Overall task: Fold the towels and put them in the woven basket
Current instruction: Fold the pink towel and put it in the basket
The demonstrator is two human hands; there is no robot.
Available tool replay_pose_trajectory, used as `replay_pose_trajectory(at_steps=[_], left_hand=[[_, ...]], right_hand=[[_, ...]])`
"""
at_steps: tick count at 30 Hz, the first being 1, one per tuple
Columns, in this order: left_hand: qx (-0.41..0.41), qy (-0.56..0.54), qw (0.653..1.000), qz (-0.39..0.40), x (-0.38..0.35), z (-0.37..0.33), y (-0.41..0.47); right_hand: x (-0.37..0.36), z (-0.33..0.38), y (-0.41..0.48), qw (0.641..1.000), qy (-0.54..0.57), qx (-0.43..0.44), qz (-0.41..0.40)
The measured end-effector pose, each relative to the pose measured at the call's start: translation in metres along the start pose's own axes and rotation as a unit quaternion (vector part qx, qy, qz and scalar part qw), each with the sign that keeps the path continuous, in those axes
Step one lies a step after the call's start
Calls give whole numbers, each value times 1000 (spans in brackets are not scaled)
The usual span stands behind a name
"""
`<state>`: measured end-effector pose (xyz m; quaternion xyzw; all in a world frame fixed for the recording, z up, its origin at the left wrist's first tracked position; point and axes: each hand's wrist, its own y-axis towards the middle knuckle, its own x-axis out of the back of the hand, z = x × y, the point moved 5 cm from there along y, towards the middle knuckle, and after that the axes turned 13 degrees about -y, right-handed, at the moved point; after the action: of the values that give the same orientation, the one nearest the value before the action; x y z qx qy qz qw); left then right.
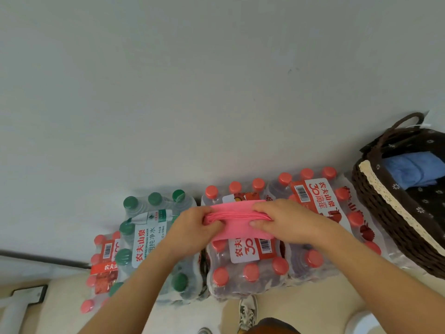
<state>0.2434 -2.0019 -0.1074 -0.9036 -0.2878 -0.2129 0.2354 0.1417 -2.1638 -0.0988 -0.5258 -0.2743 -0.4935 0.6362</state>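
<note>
Here we grip the pink towel (237, 219) with both hands (195, 225) (286, 220) over 农夫山泉 bottle packs (250, 268) by a white wall (192, 80).

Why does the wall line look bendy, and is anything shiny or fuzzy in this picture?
Head view: the wide lens curves the line where the wall meets the bottle packs; the plastic wrap shows soft glare; light is even, with hardly any shadows; the hands, left and right, and the pink towel look slightly soft; the basket at the right edge is stretched.
</note>
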Motion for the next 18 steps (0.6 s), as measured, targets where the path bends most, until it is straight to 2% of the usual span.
replay_pose_trajectory(at_steps=[2,7,13,15,18], left_hand=[[19,-25,999,-23,3,8,6],[36,11,993,-109,-3,14,12],[95,-17,974,-204,-3,11,19],[87,-3,971,-225,-4,5,16],[55,30,969,-237,-5,1,12]], right_hand=[[0,-8,7,998,47,-31,-26],[-4,-16,15,990,82,-70,-89],[-2,-27,31,979,143,-120,-78],[1,-28,32,983,101,-133,-74],[7,-27,31,987,-27,-130,-88]])
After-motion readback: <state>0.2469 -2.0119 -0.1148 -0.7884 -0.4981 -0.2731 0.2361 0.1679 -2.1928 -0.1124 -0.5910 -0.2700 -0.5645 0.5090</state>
